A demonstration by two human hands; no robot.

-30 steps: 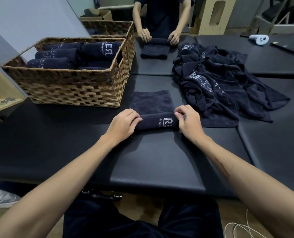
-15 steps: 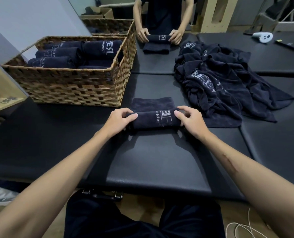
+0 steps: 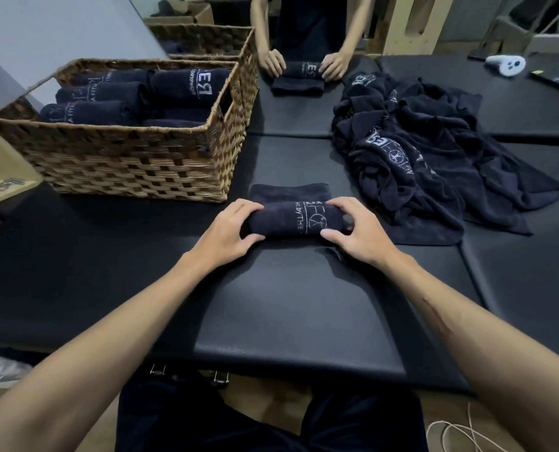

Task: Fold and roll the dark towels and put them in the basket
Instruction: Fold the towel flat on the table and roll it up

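A dark towel point(image 3: 296, 220), rolled most of the way with a short flat strip left on its far side, is gripped at its left end by the left hand point(image 3: 231, 231) and at its right end by the right hand point(image 3: 358, 230), fingers curled over the roll, on the black padded table point(image 3: 288, 305). Just to the far left the wicker basket point(image 3: 134, 164) is filled with rolled towels point(image 3: 115, 99), and a heap of loose dark towels point(image 3: 428, 158) is spread to the right. At the far edge another towel point(image 3: 299, 76) is being held by a second person's hands point(image 3: 304, 65)
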